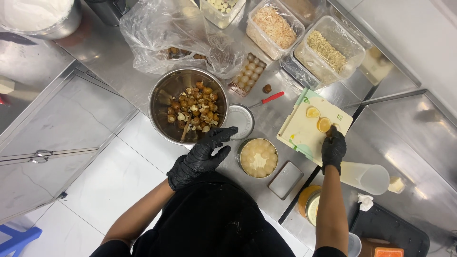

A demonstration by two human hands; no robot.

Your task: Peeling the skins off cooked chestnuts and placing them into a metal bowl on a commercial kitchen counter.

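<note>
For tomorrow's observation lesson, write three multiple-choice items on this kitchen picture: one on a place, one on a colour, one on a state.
1. Where does the right hand rest?
A. On the pale cutting board
B. Inside the steel bowl
C. On the floor

2. What colour is the handle of the small knife?
A. Blue
B. Red
C. Green

3. How is the left hand?
A. Closed round a spoon
B. Open, fingers spread, at the rim of the steel bowl
C. Holding the knife

Answers:
1 A: the gloved right hand lies on the board's edge beside the yellow fruit slices.
2 B: the handle shows red on the steel counter.
3 B: the gloved fingers are splayed and hold nothing.
</note>
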